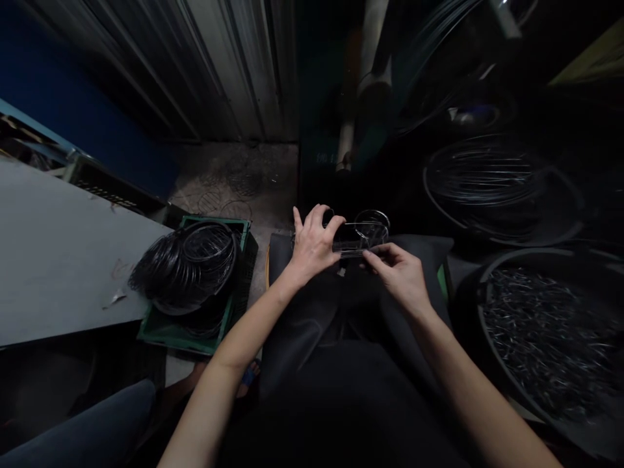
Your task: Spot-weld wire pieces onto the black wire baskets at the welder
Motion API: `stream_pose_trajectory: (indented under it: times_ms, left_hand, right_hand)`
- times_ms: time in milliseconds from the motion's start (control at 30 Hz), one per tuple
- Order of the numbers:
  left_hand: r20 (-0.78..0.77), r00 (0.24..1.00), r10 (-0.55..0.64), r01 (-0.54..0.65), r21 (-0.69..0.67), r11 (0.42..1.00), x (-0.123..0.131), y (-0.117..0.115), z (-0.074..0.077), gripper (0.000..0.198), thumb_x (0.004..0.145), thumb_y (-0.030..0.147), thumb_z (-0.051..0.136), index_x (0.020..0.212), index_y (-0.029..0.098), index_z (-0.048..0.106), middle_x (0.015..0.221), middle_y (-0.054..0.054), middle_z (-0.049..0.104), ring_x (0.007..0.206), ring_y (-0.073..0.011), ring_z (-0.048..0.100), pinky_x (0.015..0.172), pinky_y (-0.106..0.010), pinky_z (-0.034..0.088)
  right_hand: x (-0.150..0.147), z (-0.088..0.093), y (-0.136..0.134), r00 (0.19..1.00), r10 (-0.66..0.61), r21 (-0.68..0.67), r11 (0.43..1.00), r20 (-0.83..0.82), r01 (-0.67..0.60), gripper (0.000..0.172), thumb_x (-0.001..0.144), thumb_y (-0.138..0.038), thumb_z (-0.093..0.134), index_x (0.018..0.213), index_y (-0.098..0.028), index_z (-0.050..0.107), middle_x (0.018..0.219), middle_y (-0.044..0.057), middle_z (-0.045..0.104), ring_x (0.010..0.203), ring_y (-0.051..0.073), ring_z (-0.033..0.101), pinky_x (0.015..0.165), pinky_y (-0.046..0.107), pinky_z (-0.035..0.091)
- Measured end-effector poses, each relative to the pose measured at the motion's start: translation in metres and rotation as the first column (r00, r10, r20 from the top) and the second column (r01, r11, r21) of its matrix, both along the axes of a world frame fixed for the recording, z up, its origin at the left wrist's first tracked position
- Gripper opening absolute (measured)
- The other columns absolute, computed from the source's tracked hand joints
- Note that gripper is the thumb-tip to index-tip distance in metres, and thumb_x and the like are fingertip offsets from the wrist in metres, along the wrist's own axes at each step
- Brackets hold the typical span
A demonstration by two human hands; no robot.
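Observation:
Over my lap is a piece of thin shiny wirework [373, 224], with a round ring at its right end and several straight wires across. The fingers of my left hand [314, 244] are spread and bent, with the wires between its thumb and forefinger; the little finger sticks up. At the lower right side of the wirework, my right hand [402, 276] pinches the straight wires between thumb and fingers. Part of the wirework is hidden behind my left hand, and its dark surroundings blur its outline.
A green crate [227, 325] at left bears a bundle of dark wire rings [190, 266]. At right stands a large tub [482, 305] full of small bent wire pieces [550, 338]. Behind it lie wire rings [487, 175]. A pale tabletop [63, 260] and another person's leg [92, 422] are at left.

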State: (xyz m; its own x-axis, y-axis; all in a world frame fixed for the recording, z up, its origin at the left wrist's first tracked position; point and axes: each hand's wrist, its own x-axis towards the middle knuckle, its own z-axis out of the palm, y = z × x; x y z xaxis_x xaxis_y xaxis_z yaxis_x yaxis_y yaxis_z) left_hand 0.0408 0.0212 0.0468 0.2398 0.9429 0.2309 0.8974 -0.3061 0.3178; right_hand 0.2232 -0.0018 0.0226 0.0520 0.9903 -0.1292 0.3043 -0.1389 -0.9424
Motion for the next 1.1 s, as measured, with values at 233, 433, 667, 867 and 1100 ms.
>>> stream_pose_trajectory:
  times_ms: [233, 433, 667, 867, 1100]
  left_hand:
    - [-0.019, 0.999, 0.044, -0.043, 0.078, 0.996, -0.004, 0.013, 0.001, 0.05, 0.07, 0.037, 0.071, 0.114, 0.022, 0.052, 0.132, -0.014, 0.042, 0.132, -0.0301, 0.036, 0.113, -0.063, 0.006]
    - [-0.009, 0.998, 0.061, -0.06, 0.095, 0.994, -0.005, 0.017, 0.001, 0.05, 0.069, 0.033, 0.07, 0.113, 0.021, 0.049, 0.131, -0.013, 0.043, 0.133, -0.0283, 0.036, 0.115, -0.061, 0.008]
    - [0.007, 0.998, 0.065, -0.065, 0.139, 0.988, -0.007, 0.03, 0.002, 0.047, 0.068, 0.03, 0.069, 0.11, 0.021, 0.049, 0.131, -0.013, 0.045, 0.133, -0.0278, 0.037, 0.114, -0.063, 0.009]
    - [0.033, 0.997, 0.065, -0.07, 0.189, 0.979, -0.008, 0.05, 0.002, 0.049, 0.068, 0.03, 0.069, 0.11, 0.019, 0.048, 0.132, -0.014, 0.044, 0.133, -0.0275, 0.037, 0.115, -0.062, 0.011]
    - [0.052, 0.998, 0.043, -0.053, 0.223, 0.973, -0.009, 0.068, 0.003, 0.052, 0.066, 0.03, 0.07, 0.111, 0.018, 0.047, 0.133, -0.016, 0.043, 0.133, -0.0274, 0.038, 0.115, -0.06, 0.011]
  right_hand:
    - [-0.018, -0.003, 0.03, 1.0, 0.016, 0.014, 1.0, -0.023, -0.016, 0.046, 0.068, -0.06, 0.068, 0.08, -0.016, 0.066, 0.067, 0.005, 0.067, 0.062, 0.019, 0.063, 0.056, 0.027, 0.048]
    - [-0.033, 0.004, 0.037, 0.996, -0.025, 0.148, 0.989, 0.082, 0.013, 0.045, 0.072, -0.061, 0.062, 0.079, -0.018, 0.068, 0.073, 0.005, 0.068, 0.064, 0.019, 0.06, 0.061, 0.029, 0.045]
    - [-0.05, -0.005, 0.042, 0.985, -0.134, 0.412, 0.908, 0.109, 0.078, 0.04, 0.082, -0.055, 0.053, 0.079, -0.018, 0.067, 0.079, 0.006, 0.065, 0.07, 0.018, 0.06, 0.069, 0.03, 0.046]
    - [-0.06, -0.016, 0.059, 0.96, -0.251, 0.574, 0.807, 0.121, 0.139, 0.034, 0.086, -0.047, 0.052, 0.08, -0.017, 0.067, 0.077, 0.005, 0.06, 0.067, 0.016, 0.057, 0.066, 0.03, 0.047]
    - [-0.065, -0.02, 0.077, 0.948, -0.312, 0.597, 0.772, 0.061, 0.216, 0.033, 0.086, -0.046, 0.053, 0.08, -0.018, 0.068, 0.081, 0.006, 0.055, 0.069, 0.016, 0.056, 0.065, 0.03, 0.049]
